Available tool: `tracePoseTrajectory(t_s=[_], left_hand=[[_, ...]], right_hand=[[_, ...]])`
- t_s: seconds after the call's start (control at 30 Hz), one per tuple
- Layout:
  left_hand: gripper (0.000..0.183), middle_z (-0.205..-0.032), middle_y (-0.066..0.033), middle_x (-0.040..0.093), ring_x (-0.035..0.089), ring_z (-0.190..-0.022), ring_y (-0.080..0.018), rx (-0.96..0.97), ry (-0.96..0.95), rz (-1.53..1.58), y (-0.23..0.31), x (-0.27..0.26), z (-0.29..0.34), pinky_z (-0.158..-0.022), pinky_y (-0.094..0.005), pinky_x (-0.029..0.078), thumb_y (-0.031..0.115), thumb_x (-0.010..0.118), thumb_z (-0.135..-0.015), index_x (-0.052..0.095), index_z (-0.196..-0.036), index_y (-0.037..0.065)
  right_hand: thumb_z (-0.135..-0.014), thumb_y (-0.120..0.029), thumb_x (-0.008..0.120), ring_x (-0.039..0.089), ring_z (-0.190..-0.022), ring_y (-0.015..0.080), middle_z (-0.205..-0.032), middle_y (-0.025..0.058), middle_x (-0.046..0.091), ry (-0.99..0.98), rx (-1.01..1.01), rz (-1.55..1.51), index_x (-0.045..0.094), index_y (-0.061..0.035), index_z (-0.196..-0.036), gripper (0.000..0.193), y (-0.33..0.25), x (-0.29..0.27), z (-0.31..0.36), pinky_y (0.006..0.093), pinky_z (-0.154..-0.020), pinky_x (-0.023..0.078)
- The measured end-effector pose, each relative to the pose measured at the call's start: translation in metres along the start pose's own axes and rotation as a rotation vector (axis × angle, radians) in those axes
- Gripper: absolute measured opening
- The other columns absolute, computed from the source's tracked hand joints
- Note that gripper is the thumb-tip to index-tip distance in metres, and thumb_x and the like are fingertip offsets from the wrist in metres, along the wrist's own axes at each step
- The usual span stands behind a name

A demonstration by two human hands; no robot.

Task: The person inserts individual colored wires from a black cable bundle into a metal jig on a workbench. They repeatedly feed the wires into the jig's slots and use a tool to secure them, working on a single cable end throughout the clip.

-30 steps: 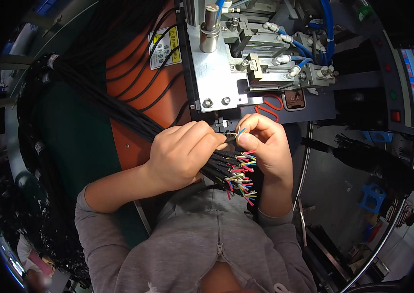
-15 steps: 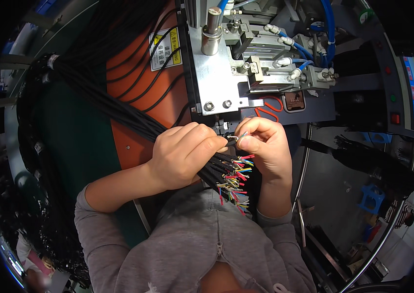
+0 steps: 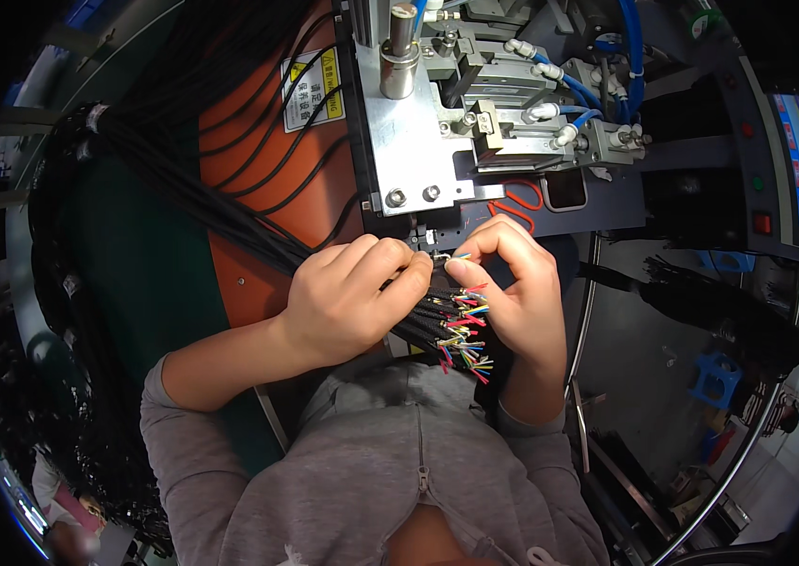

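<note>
Head view: left hand [image 3: 348,302] clamps the cable bundle [image 3: 230,222]; right hand [image 3: 513,283] pinches one wire end [image 3: 445,257] just below the metal press [image 3: 414,141], probably feeding next.

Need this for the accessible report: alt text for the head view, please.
Seen from above, a person's left hand grips a bundle of black cables with coloured wire ends, while the right hand pinches one cable end just below a metal press machine.

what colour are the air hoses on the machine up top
The thin, curved air hoses on the metal machine are blue, clearest in the head view.
</note>
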State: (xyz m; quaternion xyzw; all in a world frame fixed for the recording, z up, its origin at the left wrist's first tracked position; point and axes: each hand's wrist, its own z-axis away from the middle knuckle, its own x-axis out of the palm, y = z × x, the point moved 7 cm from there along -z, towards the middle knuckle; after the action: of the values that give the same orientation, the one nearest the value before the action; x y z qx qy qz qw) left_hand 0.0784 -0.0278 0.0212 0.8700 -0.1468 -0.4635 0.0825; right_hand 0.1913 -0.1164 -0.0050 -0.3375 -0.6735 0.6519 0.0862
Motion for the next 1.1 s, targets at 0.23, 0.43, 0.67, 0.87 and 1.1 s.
tracePoseTrajectory(t_s=[0.23,0.43,0.67,0.87,1.1], left_hand=[[0.032,-0.069,-0.0005,0.052,0.053,-0.058,-0.0123,0.007,-0.087,-0.053,0.003,0.007,0.000,-0.047,-0.0257,0.040,0.012,0.064,-0.069,0.067,-0.099,0.003],[0.033,-0.069,-0.0002,0.047,0.051,-0.056,-0.0107,-0.022,-0.118,-0.088,0.002,0.012,0.001,-0.046,-0.0246,0.039,0.010,0.061,-0.069,0.067,-0.102,0.004],[0.033,-0.070,-0.0009,0.044,0.051,-0.056,-0.0102,-0.067,-0.205,-0.179,0.002,0.013,-0.001,-0.046,-0.0240,0.040,0.010,0.061,-0.070,0.067,-0.102,0.004],[0.035,-0.070,-0.0012,0.044,0.051,-0.055,-0.0100,-0.073,-0.214,-0.152,0.001,0.013,-0.003,-0.046,-0.0243,0.041,0.011,0.061,-0.070,0.067,-0.104,0.004],[0.037,-0.071,-0.0024,0.045,0.053,-0.056,-0.0108,-0.105,-0.265,-0.099,-0.003,0.014,-0.003,-0.048,-0.0252,0.042,0.010,0.061,-0.070,0.066,-0.106,0.004]], right_hand=[[-0.080,-0.002,0.069,0.058,-0.070,0.0113,-0.079,0.0074,0.063,0.069,0.160,-0.238,0.066,0.0033,-0.085,0.008,0.034,0.000,0.008,0.0253,-0.064,0.046],[-0.076,-0.001,0.071,0.063,-0.069,0.0221,-0.077,0.0123,0.065,0.247,-0.063,0.230,0.066,0.0028,-0.081,0.007,0.012,0.006,0.004,0.0311,-0.062,0.049],[-0.079,-0.005,0.068,0.057,-0.067,0.0263,-0.074,0.0113,0.061,0.184,-0.081,0.325,0.063,0.0009,-0.080,0.007,0.010,0.015,0.003,0.0351,-0.060,0.045],[-0.078,-0.002,0.067,0.057,-0.061,0.0184,-0.069,0.0085,0.058,0.266,-0.008,0.182,0.061,0.0015,-0.074,0.008,0.019,0.014,0.004,0.0293,-0.056,0.045],[-0.076,-0.002,0.069,0.055,-0.057,0.0117,-0.066,0.0057,0.057,0.193,0.180,0.121,0.060,0.0020,-0.072,0.011,0.025,0.012,-0.005,0.0246,-0.055,0.045]])
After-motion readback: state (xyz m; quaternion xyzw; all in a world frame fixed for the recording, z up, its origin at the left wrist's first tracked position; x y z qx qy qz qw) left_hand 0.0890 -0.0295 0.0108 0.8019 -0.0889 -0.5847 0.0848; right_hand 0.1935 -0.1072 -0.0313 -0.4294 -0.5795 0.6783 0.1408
